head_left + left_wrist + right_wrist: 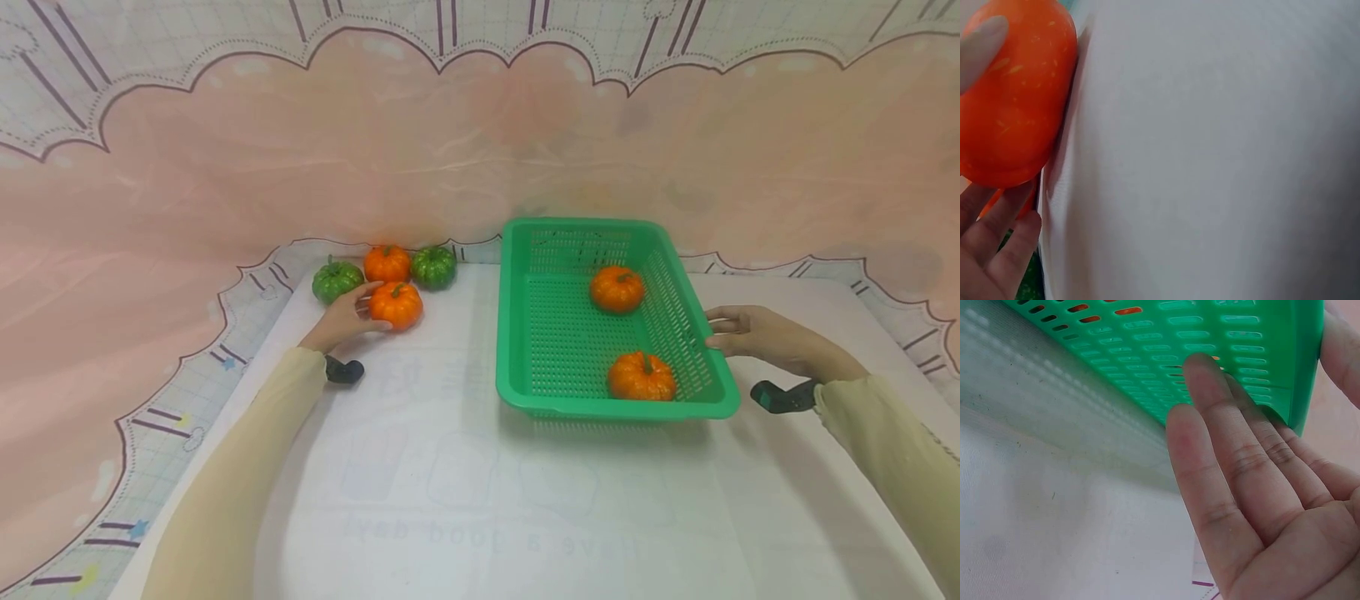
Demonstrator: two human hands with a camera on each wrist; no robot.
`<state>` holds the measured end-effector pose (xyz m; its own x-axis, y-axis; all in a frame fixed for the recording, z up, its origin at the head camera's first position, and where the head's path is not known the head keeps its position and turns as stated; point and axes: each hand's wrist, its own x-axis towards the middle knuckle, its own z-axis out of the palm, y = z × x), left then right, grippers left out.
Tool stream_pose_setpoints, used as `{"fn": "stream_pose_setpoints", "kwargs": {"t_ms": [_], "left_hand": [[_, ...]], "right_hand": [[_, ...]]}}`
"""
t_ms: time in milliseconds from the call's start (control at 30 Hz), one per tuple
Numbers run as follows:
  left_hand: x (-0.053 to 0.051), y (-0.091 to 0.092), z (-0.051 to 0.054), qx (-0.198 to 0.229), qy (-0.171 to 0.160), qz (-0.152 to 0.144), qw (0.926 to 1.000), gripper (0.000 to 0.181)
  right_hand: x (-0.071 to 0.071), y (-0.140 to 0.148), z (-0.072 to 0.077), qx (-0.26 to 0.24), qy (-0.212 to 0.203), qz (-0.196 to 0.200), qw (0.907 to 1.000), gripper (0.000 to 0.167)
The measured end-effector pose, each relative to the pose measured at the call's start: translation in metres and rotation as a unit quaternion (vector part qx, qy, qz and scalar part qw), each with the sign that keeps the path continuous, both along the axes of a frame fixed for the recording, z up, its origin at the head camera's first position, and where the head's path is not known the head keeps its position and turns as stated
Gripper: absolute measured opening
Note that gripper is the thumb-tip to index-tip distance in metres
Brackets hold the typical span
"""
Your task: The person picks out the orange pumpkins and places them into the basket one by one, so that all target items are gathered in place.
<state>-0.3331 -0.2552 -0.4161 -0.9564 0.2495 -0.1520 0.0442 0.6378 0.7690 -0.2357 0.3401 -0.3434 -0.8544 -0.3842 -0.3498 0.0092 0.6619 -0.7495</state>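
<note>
My left hand (347,319) holds the nearest orange pumpkin (396,306) on the left of the table, thumb on its near side and fingers on its far side. In the left wrist view the thumb lies on this pumpkin (1019,94), and fingertips touch its lower edge. Around it are another orange pumpkin (387,263) and two green pumpkins, one on the left (337,282) and one on the right (434,267). My right hand (772,337) grips the green basket (506,333) at its right rim, the thumb at the rim and nearly straight fingers against the slotted outer wall.
Two orange pumpkins lie inside the basket, one toward the back (617,289) and one at the front right (642,377). The white tabletop (450,500) has faint printing. A pink patterned sheet (420,150) rises behind the table.
</note>
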Motion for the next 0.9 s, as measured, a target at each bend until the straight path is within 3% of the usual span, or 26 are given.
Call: {"fn": "stream_pose_setpoints", "kwargs": {"t_ms": [400,900], "left_hand": [[0.0010,-0.0018,0.0004,0.030,0.010,0.005,0.9995,0.083],[0.0032,-0.0034,0.0025,0.016,0.035,0.011,0.9992,0.079]], "right_hand": [[-0.0007,-0.0004,0.0012,-0.002,0.004,0.001,1.0000,0.063],[-0.0018,0.0005,-0.0011,0.004,0.001,0.004,1.0000,0.065]]}}
